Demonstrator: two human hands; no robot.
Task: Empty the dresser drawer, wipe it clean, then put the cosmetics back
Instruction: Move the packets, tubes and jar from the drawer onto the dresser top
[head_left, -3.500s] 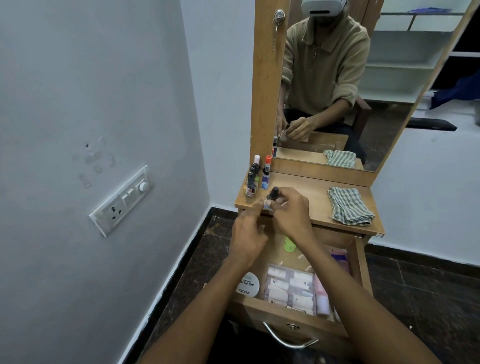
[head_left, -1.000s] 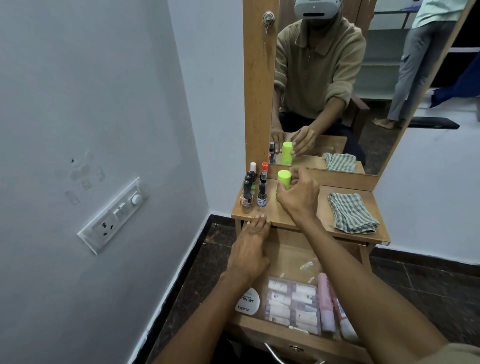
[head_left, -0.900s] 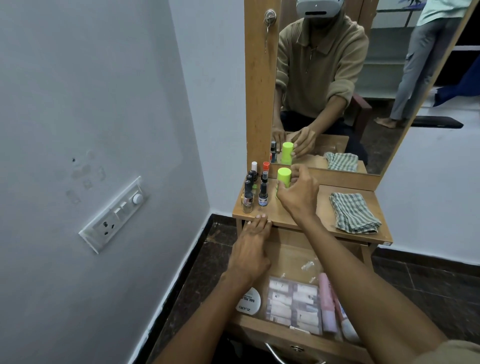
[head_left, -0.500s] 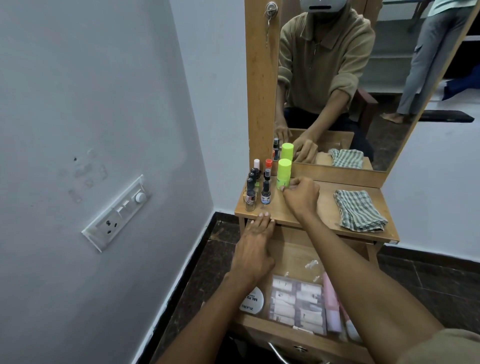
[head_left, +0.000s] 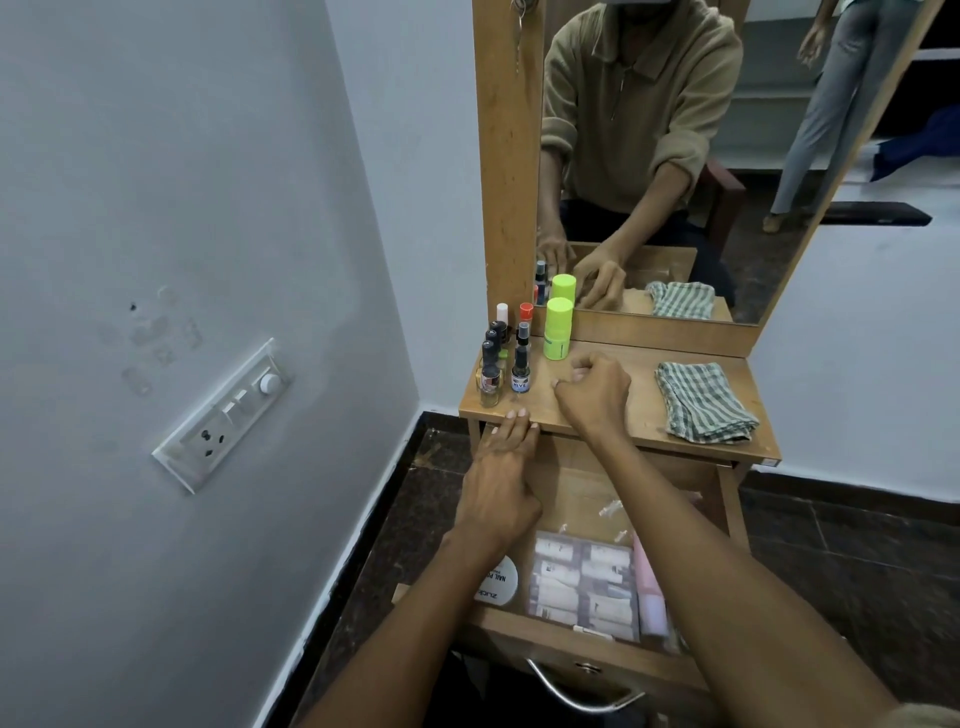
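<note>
We had stood the green stick (head_left: 558, 329) upright beside the small bottles (head_left: 503, 358), clearing the drawer (head_left: 582, 478); our right hand (head_left: 595, 391) hovered loosely curled and empty, our left hand (head_left: 501, 483) lay flat on the dresser top's (head_left: 613, 358) near edge.

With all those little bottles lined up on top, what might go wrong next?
The right hand hovers beside the green tube and the crowded nail polish bottles; a careless sweep back toward the drawer might topple them. The bottles also stand near the dresser top's left edge, so one could fall off.
</note>
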